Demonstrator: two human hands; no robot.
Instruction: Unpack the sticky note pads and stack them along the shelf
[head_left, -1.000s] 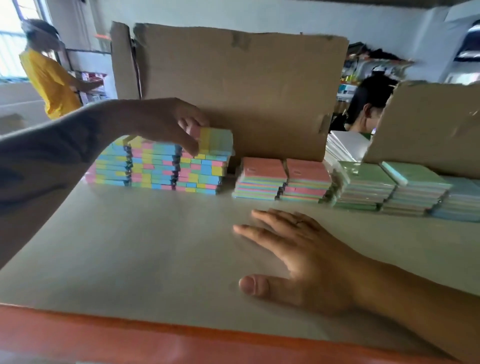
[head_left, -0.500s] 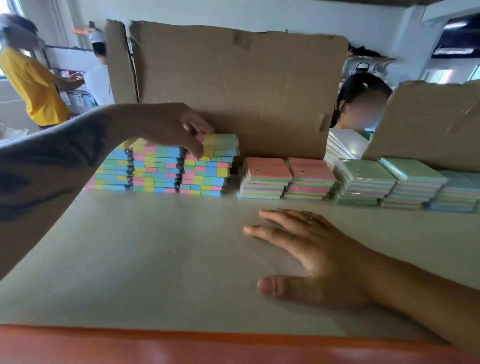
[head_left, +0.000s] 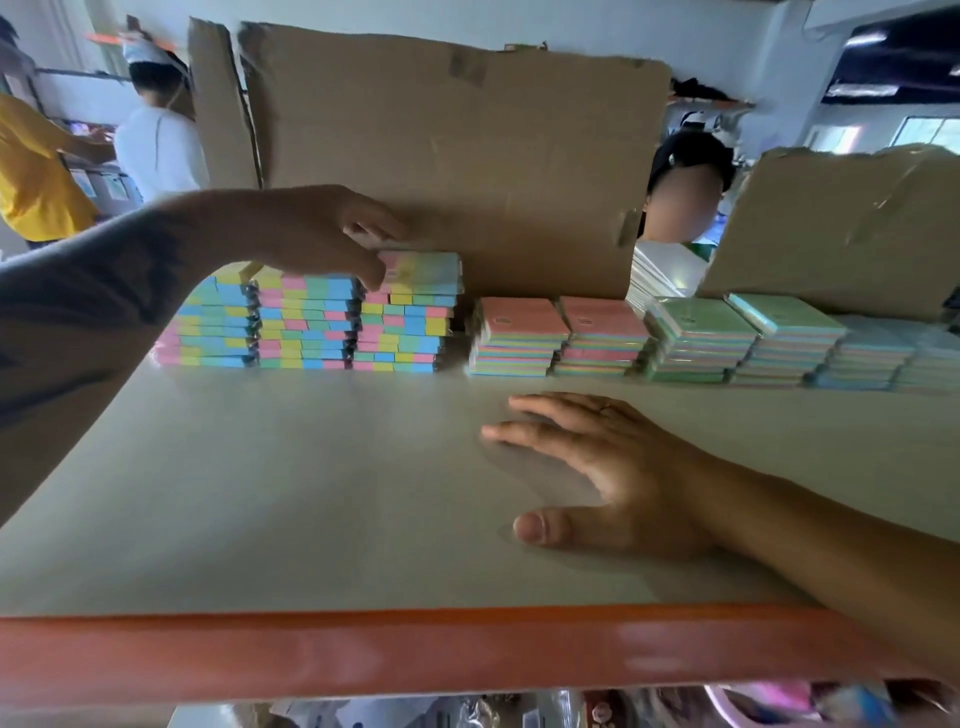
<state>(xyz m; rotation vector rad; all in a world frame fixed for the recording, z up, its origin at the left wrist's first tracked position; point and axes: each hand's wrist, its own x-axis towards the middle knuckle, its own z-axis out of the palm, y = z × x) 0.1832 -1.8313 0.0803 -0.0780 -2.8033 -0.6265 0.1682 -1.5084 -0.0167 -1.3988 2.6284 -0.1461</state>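
The left hand (head_left: 322, 234) is pinching the top sticky note pad (head_left: 421, 271), thumb on its near left corner and fingers curled over its far edge, so the grip is closing on that pad alone. The pad is lying on the multicoloured stack (head_left: 402, 325) directly under the grip, the rightmost of three tall stacks. The right hand (head_left: 602, 467) is resting flat and open-fingered on the bare shelf (head_left: 260, 493), nearer the person, holding nothing. Right of the grip, lower pastel stacks (head_left: 519, 338) are lining the cardboard sheet (head_left: 457, 156).

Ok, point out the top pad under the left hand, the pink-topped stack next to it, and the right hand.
Top pad (head_left: 423, 270), head view, its striped top face.
Pink-topped stack (head_left: 519, 318), head view, its pink top.
Right hand (head_left: 613, 462), head view, back of the hand.
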